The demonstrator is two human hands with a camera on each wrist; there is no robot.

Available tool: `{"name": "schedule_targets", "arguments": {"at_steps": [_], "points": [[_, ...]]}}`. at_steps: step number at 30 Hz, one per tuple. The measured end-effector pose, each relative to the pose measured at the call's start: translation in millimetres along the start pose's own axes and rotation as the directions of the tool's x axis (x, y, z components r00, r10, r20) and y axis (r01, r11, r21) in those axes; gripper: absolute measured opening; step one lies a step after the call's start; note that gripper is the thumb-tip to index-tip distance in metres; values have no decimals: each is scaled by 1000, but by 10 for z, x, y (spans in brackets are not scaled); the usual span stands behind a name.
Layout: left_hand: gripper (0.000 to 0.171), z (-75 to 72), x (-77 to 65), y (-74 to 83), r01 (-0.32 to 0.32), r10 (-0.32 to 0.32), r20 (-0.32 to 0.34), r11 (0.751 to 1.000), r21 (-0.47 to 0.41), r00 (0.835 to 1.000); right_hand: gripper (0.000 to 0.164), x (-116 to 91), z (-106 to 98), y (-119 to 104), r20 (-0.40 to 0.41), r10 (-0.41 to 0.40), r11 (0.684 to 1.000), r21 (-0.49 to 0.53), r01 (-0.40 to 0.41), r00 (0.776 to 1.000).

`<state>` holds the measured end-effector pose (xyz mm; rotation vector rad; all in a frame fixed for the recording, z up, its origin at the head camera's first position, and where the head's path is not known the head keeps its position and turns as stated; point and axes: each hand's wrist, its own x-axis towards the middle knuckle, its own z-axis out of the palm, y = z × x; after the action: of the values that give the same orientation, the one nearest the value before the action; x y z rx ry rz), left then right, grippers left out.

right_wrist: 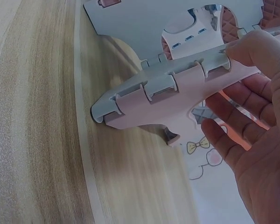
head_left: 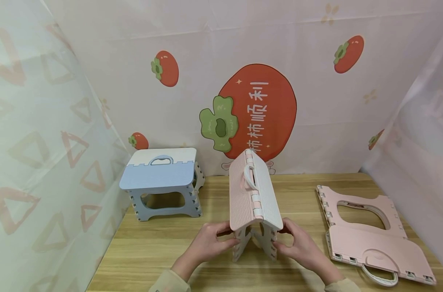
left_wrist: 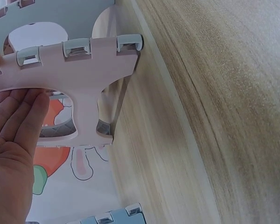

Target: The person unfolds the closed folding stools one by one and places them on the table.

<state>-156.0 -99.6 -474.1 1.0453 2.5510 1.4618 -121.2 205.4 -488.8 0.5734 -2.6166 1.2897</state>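
Observation:
A pink and white folding stool [head_left: 240,198] stands partly folded in the middle of the wooden table, its seat halves sloping down from a raised centre hinge with a carry handle. My left hand [head_left: 208,242] grips the hinged leg at its left side. In the left wrist view, the fingers reach into the opening of the pink leg panel [left_wrist: 86,70] and the thumb lies over its edge. On the other side my right hand [head_left: 299,245] holds the right leg, thumb on the hinge edge [right_wrist: 217,60] and fingers behind it in the right wrist view.
A blue and white folding stool [head_left: 157,176] stands unfolded at the back left. At the right lies a pink stool [head_left: 382,247], flat, with its handle toward the front. A persimmon-printed backdrop [head_left: 192,32] rises behind the wooden table [head_left: 133,247], with pale sheets at both sides.

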Motion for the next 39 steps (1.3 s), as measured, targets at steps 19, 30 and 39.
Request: {"name": "schedule_targets", "arguments": {"at_steps": [19, 30, 39], "points": [[39, -20, -3, 2, 24, -24, 5, 1000, -4, 1000, 46, 8, -28, -6, 17, 20, 1000, 5, -21, 1000], [38, -30, -11, -5, 43, -43, 10, 999, 16, 999, 46, 9, -37, 5, 25, 22, 1000, 8, -22, 999], [38, -41, -14, 5, 39, -39, 12, 999, 17, 999, 45, 1, -49, 10, 26, 17, 1000, 14, -17, 1000]]}}
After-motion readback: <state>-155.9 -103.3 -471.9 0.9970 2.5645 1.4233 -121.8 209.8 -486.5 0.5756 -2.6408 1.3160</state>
